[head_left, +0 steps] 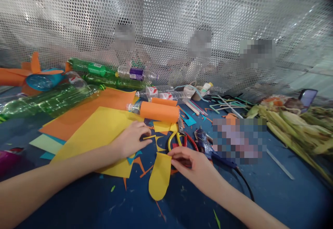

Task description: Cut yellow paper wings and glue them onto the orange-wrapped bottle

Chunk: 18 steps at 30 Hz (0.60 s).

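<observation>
both forearms (234, 201) lie nearest the camera. right hand (194, 165): pinched on the top corner of the rounded yellow paper (159, 179), which lies leftward, long axis toward the body. left hand (132, 140): farther off, grip cannot be told.

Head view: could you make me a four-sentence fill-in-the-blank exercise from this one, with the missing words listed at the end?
1. The fingers of the right hand pinch a paper cutout whose colour is ____.
2. The bottle lying beyond the hands has its middle wrapped in ____ paper.
3. In the picture, the corn husks lie toward the ____ edge.
4. The colour of the table is ____.

Missing words: yellow; orange; right; blue.
</observation>
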Each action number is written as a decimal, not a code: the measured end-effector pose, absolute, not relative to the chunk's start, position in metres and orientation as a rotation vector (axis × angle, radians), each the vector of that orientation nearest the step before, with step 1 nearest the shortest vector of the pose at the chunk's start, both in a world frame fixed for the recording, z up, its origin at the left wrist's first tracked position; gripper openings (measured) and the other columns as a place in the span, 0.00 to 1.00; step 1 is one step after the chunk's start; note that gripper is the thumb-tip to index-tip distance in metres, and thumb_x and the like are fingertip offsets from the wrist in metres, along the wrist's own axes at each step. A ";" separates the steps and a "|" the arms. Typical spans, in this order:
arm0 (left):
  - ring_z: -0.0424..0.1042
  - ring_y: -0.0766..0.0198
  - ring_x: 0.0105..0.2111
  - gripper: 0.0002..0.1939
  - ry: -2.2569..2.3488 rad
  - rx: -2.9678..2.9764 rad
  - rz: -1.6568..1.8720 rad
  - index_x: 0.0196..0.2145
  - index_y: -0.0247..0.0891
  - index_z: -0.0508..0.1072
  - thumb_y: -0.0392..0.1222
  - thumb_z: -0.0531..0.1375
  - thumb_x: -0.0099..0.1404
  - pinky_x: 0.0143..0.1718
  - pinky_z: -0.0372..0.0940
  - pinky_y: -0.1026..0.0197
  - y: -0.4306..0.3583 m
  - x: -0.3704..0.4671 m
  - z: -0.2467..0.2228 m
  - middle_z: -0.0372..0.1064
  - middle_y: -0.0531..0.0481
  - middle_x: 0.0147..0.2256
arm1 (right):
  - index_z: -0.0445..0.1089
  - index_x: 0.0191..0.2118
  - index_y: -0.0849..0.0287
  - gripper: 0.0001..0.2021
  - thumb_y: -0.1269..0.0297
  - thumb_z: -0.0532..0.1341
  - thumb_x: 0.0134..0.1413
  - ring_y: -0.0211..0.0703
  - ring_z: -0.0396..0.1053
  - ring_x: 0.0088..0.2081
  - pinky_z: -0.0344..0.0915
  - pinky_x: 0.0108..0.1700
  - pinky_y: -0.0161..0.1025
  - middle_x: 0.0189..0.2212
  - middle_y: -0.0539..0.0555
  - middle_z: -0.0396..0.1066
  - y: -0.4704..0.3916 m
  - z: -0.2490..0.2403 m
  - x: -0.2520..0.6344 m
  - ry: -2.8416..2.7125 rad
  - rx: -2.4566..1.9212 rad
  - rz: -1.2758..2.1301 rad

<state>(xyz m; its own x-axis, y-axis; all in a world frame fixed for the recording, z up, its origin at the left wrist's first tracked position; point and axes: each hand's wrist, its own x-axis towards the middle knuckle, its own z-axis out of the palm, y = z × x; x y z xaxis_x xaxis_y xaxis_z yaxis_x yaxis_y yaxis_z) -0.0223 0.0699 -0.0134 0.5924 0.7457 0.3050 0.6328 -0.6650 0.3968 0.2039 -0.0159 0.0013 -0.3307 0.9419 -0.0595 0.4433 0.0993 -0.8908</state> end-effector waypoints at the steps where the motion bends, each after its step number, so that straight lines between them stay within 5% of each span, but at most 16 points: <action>1: 0.65 0.59 0.38 0.05 1.130 2.595 0.661 0.30 0.37 0.71 0.41 0.58 0.61 0.42 0.60 0.55 0.069 -0.022 -0.014 0.68 0.49 0.33 | 0.68 0.41 0.55 0.08 0.67 0.56 0.55 0.38 0.74 0.36 0.70 0.40 0.36 0.34 0.50 0.75 -0.017 0.001 0.203 -1.867 -1.358 1.169; 9: 0.65 0.62 0.36 0.08 0.987 2.551 0.725 0.36 0.37 0.67 0.39 0.50 0.67 0.40 0.61 0.59 0.058 -0.015 -0.008 0.67 0.50 0.33 | 0.70 0.39 0.56 0.08 0.62 0.57 0.55 0.40 0.70 0.28 0.68 0.30 0.36 0.27 0.51 0.71 -0.022 0.011 0.205 -2.024 -1.489 0.537; 13: 0.65 0.63 0.37 0.08 0.632 2.630 0.666 0.39 0.37 0.67 0.38 0.49 0.68 0.41 0.61 0.60 0.031 -0.006 -0.001 0.67 0.48 0.35 | 0.66 0.45 0.54 0.13 0.66 0.61 0.52 0.38 0.70 0.35 0.69 0.37 0.35 0.37 0.52 0.71 -0.024 0.010 0.204 -2.093 -1.315 0.604; 18: 0.67 0.65 0.36 0.08 0.521 2.635 0.658 0.39 0.36 0.67 0.38 0.49 0.68 0.41 0.63 0.62 0.021 -0.002 0.001 0.69 0.48 0.34 | 0.68 0.37 0.54 0.05 0.70 0.57 0.55 0.38 0.70 0.33 0.67 0.37 0.35 0.31 0.49 0.72 -0.027 0.005 0.201 -2.206 -1.265 0.614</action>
<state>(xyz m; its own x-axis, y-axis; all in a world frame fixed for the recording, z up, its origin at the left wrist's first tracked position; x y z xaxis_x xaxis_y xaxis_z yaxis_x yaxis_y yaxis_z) -0.0020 0.0206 0.0013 0.8221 0.4340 0.3685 0.2589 -0.8615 0.4369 0.2011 -0.0272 0.0049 -0.4287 0.8784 0.2112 0.6429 0.4609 -0.6118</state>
